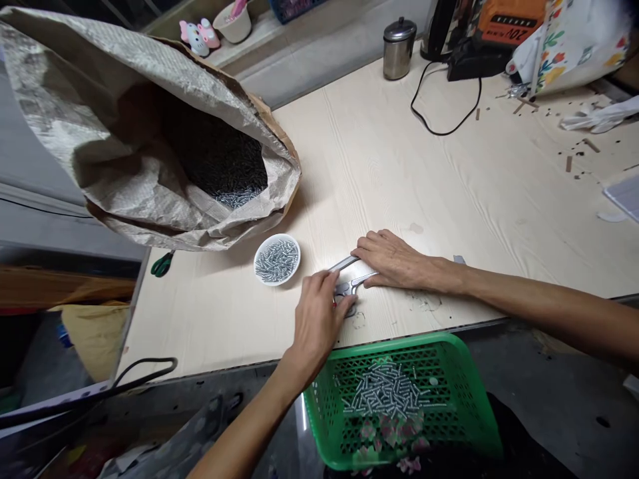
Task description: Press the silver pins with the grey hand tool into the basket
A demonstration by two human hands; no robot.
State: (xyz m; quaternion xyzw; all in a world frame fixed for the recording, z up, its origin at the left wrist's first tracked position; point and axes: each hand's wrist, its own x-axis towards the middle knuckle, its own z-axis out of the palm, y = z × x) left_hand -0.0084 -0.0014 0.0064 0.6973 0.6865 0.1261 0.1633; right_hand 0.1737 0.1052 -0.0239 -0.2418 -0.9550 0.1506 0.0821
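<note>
My left hand (317, 318) lies curled over the jaw end of a metal hand tool (349, 287) flat on the pale wooden table (449, 193); what its fingertips pinch is hidden. My right hand (392, 261) presses down on the tool's two shiny handles, fingers closed around them. A small white bowl (277, 259) full of short silver screws sits just left of my left hand.
A big open paper sack (150, 133) of screws leans at the table's left. A green plastic basket (404, 399) with screws sits below the front edge. Green scissors (162, 265), a steel canister (399, 48), a black cable (439, 113) and scraps lie farther off.
</note>
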